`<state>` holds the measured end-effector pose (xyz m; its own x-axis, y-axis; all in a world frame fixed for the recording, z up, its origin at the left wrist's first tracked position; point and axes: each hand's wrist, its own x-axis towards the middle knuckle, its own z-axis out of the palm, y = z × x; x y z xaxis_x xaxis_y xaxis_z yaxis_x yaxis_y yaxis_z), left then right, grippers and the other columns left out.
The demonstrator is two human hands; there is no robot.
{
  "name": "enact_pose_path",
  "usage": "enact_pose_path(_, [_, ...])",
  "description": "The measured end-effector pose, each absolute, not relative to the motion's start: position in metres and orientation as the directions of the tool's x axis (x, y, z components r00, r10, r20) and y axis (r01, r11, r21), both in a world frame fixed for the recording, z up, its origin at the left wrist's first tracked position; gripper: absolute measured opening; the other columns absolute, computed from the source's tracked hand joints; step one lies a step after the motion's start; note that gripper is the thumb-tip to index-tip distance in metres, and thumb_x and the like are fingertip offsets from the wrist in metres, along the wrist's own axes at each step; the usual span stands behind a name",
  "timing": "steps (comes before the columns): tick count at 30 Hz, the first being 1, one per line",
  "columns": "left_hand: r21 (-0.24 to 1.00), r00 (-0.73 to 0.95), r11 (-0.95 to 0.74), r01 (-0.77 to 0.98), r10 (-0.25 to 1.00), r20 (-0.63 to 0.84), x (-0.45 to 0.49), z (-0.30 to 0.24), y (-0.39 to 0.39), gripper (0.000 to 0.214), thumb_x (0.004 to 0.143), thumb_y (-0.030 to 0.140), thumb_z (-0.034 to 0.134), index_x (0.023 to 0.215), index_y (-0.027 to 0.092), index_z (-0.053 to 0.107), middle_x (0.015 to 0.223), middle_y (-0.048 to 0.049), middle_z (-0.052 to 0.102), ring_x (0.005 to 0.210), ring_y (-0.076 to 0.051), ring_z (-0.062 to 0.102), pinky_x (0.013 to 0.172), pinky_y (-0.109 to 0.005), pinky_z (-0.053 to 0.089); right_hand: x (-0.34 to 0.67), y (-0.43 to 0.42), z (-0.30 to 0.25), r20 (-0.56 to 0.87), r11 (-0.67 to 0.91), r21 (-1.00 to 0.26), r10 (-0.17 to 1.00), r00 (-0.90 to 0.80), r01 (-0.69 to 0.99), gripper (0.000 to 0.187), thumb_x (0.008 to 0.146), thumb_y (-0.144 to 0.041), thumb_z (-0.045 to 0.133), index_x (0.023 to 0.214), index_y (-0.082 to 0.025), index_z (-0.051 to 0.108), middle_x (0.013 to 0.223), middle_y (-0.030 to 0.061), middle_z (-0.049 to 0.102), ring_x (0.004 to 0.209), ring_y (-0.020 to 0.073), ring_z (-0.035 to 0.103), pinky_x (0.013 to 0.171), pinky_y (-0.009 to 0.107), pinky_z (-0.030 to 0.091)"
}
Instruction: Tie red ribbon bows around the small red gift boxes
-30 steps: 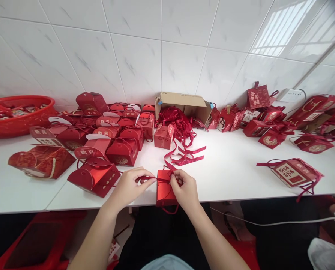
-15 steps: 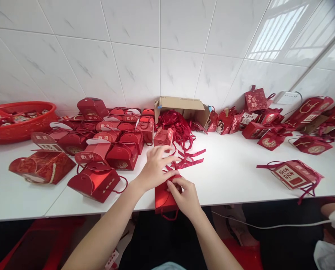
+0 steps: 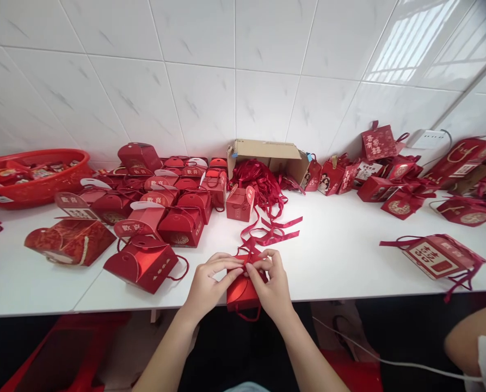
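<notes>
A red gift box [image 3: 239, 294] stands at the table's front edge, directly before me, with a thin red cord loop hanging from its near side. Over its top lies a dark red ribbon [image 3: 250, 246]. My left hand [image 3: 213, 277] comes in from the left, thumb and fingers pinched on the ribbon at the box top. From the right, my right hand [image 3: 269, 277] pinches the ribbon too, its fingertips almost meeting the left ones. The fingers partly hide the ribbon where they meet. Just behind stands a small red box [image 3: 239, 204] with a rounded flap.
Red gift boxes [image 3: 181, 220] crowd the left, before a red basin [image 3: 34, 185] of wrapped packets. A cardboard box [image 3: 267, 147] spills tangled ribbons [image 3: 257, 179]. More red boxes [image 3: 400, 201] sit on the right. One ribboned box [image 3: 434, 256] lies near the right front edge.
My left hand has come down and back from above the ribbons to pinch at the box top. My right hand stays there. The view has shifted slightly left.
</notes>
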<state>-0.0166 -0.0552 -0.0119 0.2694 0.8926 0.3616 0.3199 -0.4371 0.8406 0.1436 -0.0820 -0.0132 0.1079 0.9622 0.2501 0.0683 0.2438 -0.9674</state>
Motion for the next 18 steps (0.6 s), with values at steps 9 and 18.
enact_pose_path(9, [0.835, 0.165, -0.433, 0.339, 0.901, 0.401, -0.007, -0.022, -0.062, 0.001, 0.077, 0.019, 0.066, 0.077, 0.02, 0.066, 0.091, -0.006, 0.068, 0.098, -0.019, 0.063, 0.088, -0.031, 0.051, 0.147, -0.081, -0.016, 0.426, 0.383, -0.86, 0.903, 0.061, 0.337, 0.013, 0.086, -0.019, 0.057, 0.091, -0.02, 0.069, 0.082, 0.0049, 0.069, 0.075, 0.0178, 0.064, 0.071, 0.031, 0.052])
enact_pose_path(18, [0.818, 0.102, -0.481, 0.316, 0.874, 0.475, -0.003, -0.027, -0.061, 0.008, 0.078, 0.014, 0.065, 0.075, 0.021, 0.067, 0.088, -0.0036, 0.072, 0.092, -0.017, 0.067, 0.085, -0.029, 0.053, 0.154, -0.083, -0.019, 0.46, 0.407, -0.814, 0.887, 0.032, 0.415, 0.018, 0.084, -0.013, 0.059, 0.093, -0.02, 0.074, 0.087, 0.0075, 0.06, 0.077, 0.0176, 0.062, 0.069, 0.03, 0.055])
